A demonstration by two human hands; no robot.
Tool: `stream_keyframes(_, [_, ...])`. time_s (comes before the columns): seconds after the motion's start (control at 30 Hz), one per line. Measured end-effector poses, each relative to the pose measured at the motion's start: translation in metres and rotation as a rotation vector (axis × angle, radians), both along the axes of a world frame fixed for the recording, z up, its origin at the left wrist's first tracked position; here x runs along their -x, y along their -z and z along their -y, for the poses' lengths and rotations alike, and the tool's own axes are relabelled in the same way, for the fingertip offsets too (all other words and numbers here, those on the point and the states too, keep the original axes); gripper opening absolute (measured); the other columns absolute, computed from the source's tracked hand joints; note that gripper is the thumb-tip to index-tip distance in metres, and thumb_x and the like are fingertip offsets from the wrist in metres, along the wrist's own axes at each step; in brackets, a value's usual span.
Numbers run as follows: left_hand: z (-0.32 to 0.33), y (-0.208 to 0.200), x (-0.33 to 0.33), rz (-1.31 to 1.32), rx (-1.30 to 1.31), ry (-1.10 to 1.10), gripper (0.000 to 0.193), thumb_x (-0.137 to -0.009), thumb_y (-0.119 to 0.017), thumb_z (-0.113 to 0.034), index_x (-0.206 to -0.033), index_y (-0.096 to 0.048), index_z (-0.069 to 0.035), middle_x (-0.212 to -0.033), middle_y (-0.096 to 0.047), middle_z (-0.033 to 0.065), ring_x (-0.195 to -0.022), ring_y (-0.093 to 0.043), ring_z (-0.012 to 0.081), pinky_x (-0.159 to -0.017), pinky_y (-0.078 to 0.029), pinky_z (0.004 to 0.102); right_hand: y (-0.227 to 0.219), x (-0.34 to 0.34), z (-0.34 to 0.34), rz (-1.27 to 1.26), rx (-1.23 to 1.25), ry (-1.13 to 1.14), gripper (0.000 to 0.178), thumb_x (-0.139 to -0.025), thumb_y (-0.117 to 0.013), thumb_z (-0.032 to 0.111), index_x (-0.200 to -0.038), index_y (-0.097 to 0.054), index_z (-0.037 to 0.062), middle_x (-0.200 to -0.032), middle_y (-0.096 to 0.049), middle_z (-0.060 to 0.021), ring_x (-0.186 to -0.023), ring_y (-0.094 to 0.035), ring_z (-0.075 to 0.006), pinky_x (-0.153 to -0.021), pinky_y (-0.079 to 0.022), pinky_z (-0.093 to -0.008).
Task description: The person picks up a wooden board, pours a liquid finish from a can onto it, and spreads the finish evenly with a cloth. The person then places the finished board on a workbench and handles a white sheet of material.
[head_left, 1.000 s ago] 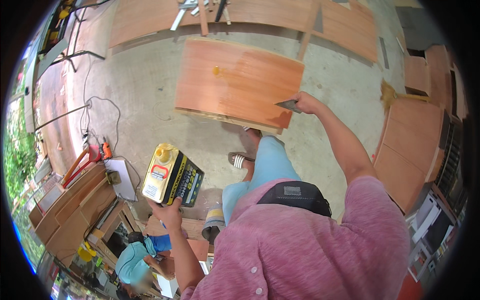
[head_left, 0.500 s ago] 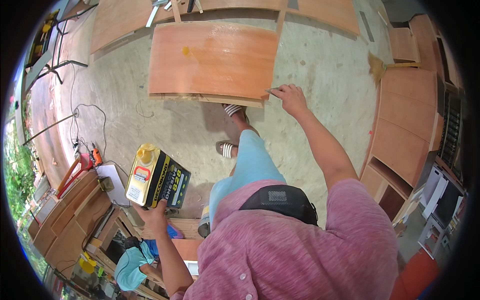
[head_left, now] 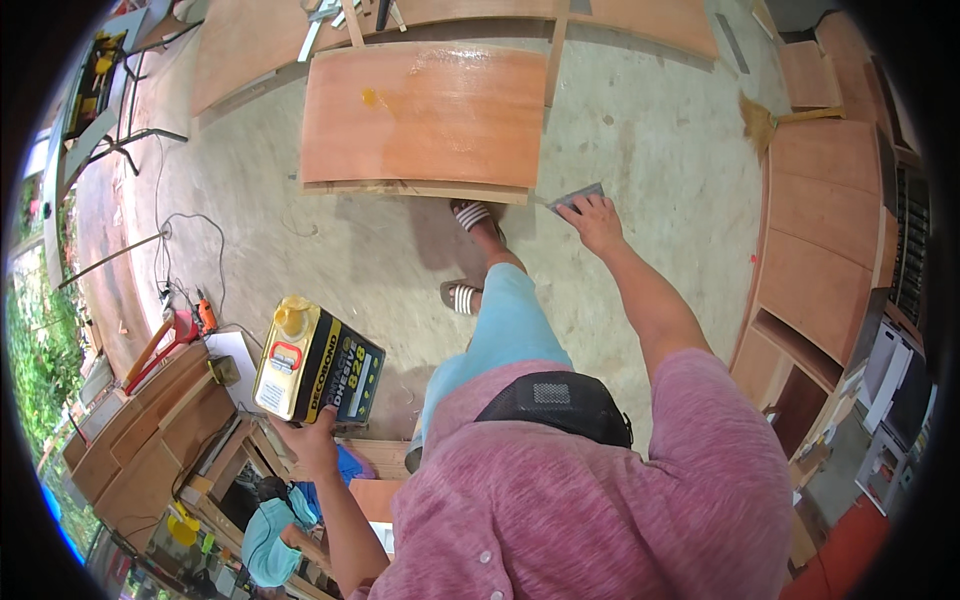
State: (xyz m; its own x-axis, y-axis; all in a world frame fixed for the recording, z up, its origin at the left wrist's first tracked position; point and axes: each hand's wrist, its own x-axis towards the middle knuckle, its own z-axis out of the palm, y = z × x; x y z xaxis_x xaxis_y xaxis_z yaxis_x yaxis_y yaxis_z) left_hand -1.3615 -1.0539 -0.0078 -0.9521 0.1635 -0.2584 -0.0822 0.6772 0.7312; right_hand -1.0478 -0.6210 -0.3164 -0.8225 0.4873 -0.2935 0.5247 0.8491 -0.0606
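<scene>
My left hand (head_left: 308, 438) grips a rectangular metal glue can (head_left: 335, 350) from beneath, low on the left. The can is yellow and black, tilted, with thick yellow glue around its spout. In my right hand (head_left: 600, 228) is a flat grey spreader (head_left: 582, 195), just past the near right corner of a reddish-brown wooden panel (head_left: 450, 130). That panel is raised above the floor. Part of its top has a wet shine, and a small yellow glue blob (head_left: 370, 97) lies toward its far left.
Behind the panel lie larger wooden sheets (head_left: 640, 35) with scraps on top. Wooden cabinets (head_left: 815, 230) line the right, beside a broom (head_left: 757, 122). At lower left, a person in a light-blue shirt (head_left: 268, 540) is near wooden furniture. Cables (head_left: 215, 240) and an orange power tool (head_left: 206, 312) lie left.
My right hand has shifted slightly right and nearer, taking the spreader off the panel's corner. The spreader now shows its broad face. My left hand still holds the can.
</scene>
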Motion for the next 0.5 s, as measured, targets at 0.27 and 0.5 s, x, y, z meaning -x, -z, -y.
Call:
stream_keyframes(0.27, [-0.01,-0.009,-0.002,0.045,-0.036,-0.016,0.091,-0.064,-0.071,0.009,-0.147,-0.035,0.001,-0.129,-0.054,0.014,-0.113,-0.058,0.0236,-0.1,-0.047,0.0342,-0.007,0.052,-0.017,-0.155,-0.138,-0.033,0.051,-0.09,-0.057,0.009,-0.135,-0.062,0.0313,-0.116,-0.06,-0.0003,-0.109,-0.055,-0.0225,-0.09,-0.043,-0.0396])
stream_keyframes(0.5, [0.019,-0.001,0.004,-0.014,-0.056,0.01,0.09,-0.064,-0.071,0.01,-0.147,-0.035,0.001,-0.129,-0.055,0.0138,-0.112,-0.058,0.0228,-0.098,-0.048,0.0339,0.007,0.028,0.019,-0.057,-0.042,0.041,0.048,-0.091,-0.056,0.01,-0.134,-0.062,0.0303,-0.111,-0.059,-0.0006,-0.106,-0.055,-0.0235,-0.088,-0.043,-0.0402])
